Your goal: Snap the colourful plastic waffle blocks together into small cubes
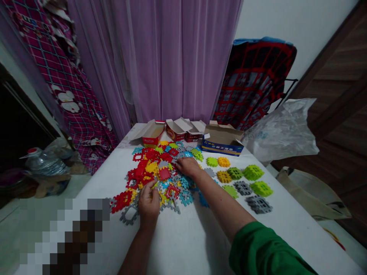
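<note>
A heap of toothed plastic building pieces [164,174] in red, yellow, blue, grey and green lies on the white table. At its near left side is my left hand [148,202], fingers curled, with a small yellow-green building piece [155,185] at the thumb and fingertips. My right hand [187,167] reaches into the heap's right side, its fingertips down among grey and blue pieces; whether it grips one is hidden. A grey square frame piece [129,214] lies beside my left hand. To the right of my forearm stand sorted stacks, such as lime-green pieces [253,172] and grey pieces [259,204].
Open red cartons [153,134] and a blue carton [223,143] line the table's far edge, before a purple curtain [183,61]. A clear plastic bag [282,130] hangs at the right edge. Yellow stacks [224,162] stand near the blue carton. A large bottle [43,164] stands off the table, left.
</note>
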The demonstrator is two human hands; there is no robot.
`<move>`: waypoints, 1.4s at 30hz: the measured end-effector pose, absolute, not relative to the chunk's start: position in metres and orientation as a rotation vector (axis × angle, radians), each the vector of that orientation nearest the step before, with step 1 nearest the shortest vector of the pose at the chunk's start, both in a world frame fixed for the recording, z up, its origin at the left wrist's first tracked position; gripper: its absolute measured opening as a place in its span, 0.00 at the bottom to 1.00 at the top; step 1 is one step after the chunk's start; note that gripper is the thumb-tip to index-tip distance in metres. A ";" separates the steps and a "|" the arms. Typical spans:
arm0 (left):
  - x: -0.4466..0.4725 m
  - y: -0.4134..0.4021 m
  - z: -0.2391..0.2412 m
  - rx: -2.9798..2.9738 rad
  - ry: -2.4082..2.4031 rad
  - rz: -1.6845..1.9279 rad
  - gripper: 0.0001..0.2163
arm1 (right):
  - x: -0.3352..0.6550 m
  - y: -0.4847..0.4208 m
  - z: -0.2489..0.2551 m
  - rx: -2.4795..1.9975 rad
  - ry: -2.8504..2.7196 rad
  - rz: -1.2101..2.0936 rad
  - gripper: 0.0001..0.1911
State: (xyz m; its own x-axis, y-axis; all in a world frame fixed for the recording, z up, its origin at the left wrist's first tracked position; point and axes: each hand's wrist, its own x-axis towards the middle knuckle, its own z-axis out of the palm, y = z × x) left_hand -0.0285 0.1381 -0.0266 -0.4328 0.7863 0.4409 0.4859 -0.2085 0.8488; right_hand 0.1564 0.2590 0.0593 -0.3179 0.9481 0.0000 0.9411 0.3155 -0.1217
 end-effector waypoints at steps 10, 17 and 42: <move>-0.028 0.139 -0.021 1.464 1.742 1.629 0.14 | 0.220 0.225 0.042 -1.548 -1.936 0.748 0.16; -0.031 0.137 -0.017 1.463 1.773 1.584 0.15 | 0.216 0.214 0.034 -1.502 -1.991 0.640 0.11; -0.030 0.137 -0.013 1.485 1.773 1.603 0.14 | 0.178 0.134 0.001 -1.826 -1.748 0.035 0.15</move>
